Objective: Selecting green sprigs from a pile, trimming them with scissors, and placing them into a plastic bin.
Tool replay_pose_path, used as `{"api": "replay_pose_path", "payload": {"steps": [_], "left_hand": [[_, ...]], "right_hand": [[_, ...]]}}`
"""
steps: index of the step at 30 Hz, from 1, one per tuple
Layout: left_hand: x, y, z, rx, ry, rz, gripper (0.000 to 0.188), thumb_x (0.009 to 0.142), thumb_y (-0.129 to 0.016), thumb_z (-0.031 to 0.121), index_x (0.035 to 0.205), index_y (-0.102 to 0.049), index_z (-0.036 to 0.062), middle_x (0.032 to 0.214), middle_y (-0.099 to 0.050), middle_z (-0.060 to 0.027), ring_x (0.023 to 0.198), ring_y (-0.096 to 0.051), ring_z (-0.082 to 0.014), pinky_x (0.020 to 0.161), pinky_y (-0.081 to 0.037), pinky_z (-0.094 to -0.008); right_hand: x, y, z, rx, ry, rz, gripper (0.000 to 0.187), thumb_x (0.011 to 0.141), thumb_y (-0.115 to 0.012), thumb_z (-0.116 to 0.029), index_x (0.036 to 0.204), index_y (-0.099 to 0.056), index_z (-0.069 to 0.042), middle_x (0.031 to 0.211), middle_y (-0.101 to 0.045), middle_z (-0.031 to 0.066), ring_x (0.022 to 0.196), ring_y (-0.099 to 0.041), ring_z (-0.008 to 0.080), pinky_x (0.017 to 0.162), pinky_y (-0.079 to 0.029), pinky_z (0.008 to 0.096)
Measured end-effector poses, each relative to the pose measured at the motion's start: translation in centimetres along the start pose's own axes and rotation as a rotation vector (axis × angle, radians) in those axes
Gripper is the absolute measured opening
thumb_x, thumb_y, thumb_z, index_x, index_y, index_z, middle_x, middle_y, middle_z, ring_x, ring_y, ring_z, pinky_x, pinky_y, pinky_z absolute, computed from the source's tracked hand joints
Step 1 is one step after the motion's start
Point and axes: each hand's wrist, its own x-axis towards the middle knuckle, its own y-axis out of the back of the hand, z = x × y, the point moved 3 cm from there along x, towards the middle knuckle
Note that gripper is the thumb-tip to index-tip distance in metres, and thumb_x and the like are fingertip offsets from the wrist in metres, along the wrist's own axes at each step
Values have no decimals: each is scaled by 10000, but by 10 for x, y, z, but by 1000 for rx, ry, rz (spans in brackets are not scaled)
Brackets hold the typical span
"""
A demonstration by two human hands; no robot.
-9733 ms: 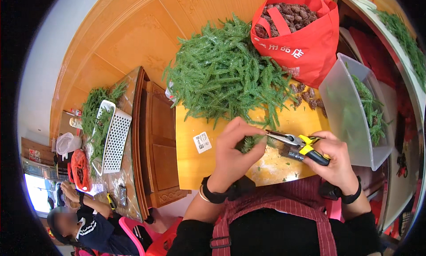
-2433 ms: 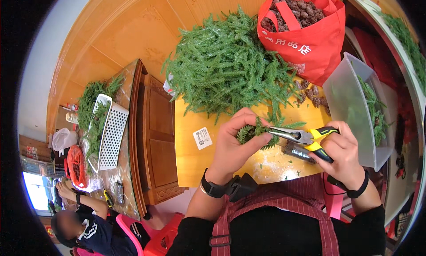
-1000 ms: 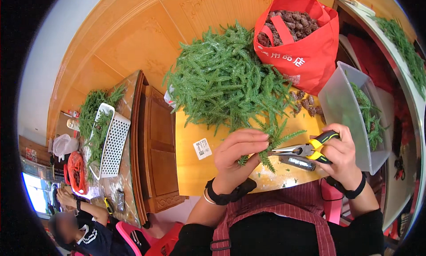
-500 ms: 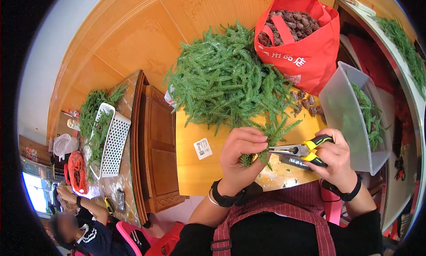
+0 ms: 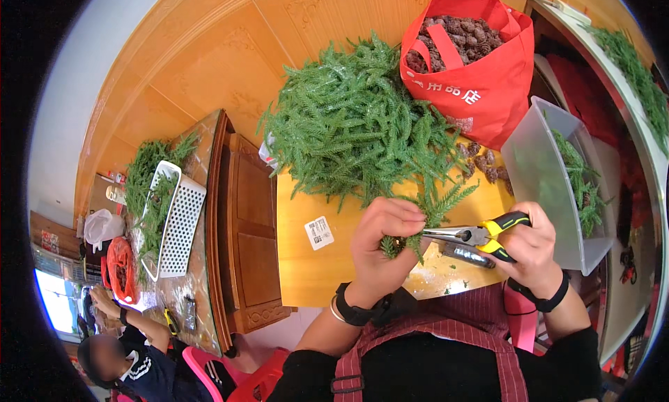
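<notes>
My left hand [image 5: 382,240] is closed around a small green artificial pine sprig [image 5: 446,202], its fronds sticking out above and below the fingers. A small dark piece, perhaps a pine cone, shows under the fingers beside the lower needles. In my right hand [image 5: 531,243] is a pair of long-nose pliers [image 5: 481,236] with yellow and black handles. Their tips reach the sprig right at my left fingertips; what the jaws grip is hidden there. Just beyond my hands lies a big heap of green pine sprigs [image 5: 355,123] on the yellow table [image 5: 300,269].
A red bag [image 5: 481,88] full of pine cones stands at the back right, with loose cones [image 5: 481,161] below it. To the right is a clear plastic bin [image 5: 536,165] holding sprigs. At left, a co-worker [image 5: 132,363] sits by another table with a white basket [image 5: 182,224].
The pliers and my right hand have turned slightly, with the handles a little closer together. My left hand has shifted slightly right with the sprig.
</notes>
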Motion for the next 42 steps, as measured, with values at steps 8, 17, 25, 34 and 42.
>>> {"api": "replay_pose_path", "payload": {"steps": [8, 17, 25, 34, 42], "left_hand": [[4, 1, 1, -24, -36, -16, 247, 620, -664, -99, 791, -560, 45, 866, -580, -87, 846, -578, -253, 736, -468, -333], [6, 3, 9, 135, -200, -41, 225, 637, -633, -138, 753, -582, 48, 847, -611, -92, 829, -605, -285, 708, -505, -352], [5, 5, 10, 137, -197, -56, 234, 630, -612, -158, 754, -581, 38, 861, -615, -97, 849, -604, -291, 728, -507, -359], [5, 7, 4, 73, -125, -105, 229, 631, -627, -145, 758, -569, 37, 868, -612, -101, 831, -599, -279, 723, -500, -353], [1, 13, -5, -86, 81, -176, 242, 604, -591, -127, 789, -596, 29, 888, -638, -91, 877, -592, -246, 802, -459, -355]], "right_hand": [[6, 7, 0, -76, -4, -62, 257, 559, -716, -177, 595, -505, -34, 650, -559, 74, 744, -530, 311, 621, -424, 384], [3, 11, 5, -90, 5, -74, 236, 525, -684, -172, 600, -500, -46, 806, -648, 62, 865, -512, 305, 731, -388, 405], [5, 14, 5, -108, 4, -63, 219, 515, -673, -155, 595, -501, -45, 784, -640, 54, 845, -523, 291, 712, -390, 406], [7, 14, 2, -171, 27, -58, 218, 514, -680, -162, 597, -519, -41, 722, -590, 44, 791, -524, 282, 665, -397, 386], [6, 11, -2, -182, 37, -70, 191, 493, -649, -185, 568, -513, -75, 631, -515, 33, 708, -526, 260, 607, -423, 357]]}}
